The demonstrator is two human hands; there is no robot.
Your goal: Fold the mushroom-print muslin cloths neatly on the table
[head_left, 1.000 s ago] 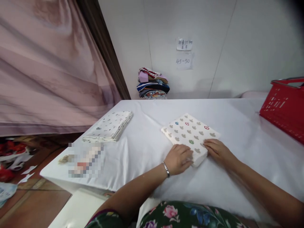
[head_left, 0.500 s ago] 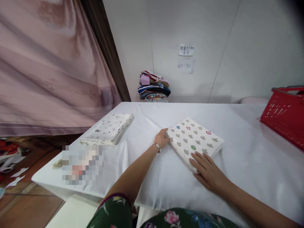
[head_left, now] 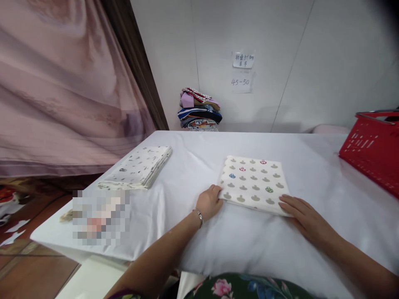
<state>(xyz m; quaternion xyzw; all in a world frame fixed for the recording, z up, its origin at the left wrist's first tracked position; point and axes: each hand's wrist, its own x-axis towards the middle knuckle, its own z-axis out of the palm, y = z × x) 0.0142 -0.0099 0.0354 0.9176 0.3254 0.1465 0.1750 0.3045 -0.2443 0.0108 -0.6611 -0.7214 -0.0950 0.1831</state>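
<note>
A folded white cloth [head_left: 254, 182] lies on the table in front of me, printed with grey mushroom shapes and a few red, blue and green ones. My left hand [head_left: 209, 201], with a bracelet on its wrist, is closed on the cloth's front left corner. At the front right corner my right hand [head_left: 304, 211] rests with its fingers stretched flat over the edge; its thumb is hidden. Farther left lies a folded cloth stack [head_left: 137, 168], white with small dark prints.
White fabric covers the table [head_left: 199, 158]. A red basket [head_left: 370, 145] stands at the right edge. Behind the table is a pile of folded textiles [head_left: 200, 109]. A pixelated item [head_left: 101, 216] lies front left, and a pink curtain [head_left: 68, 91] hangs at the left.
The mushroom-print cloth has turned so that its front edge runs nearly along the table's front. My left hand has come nearer to me, and my right hand has shifted right.
</note>
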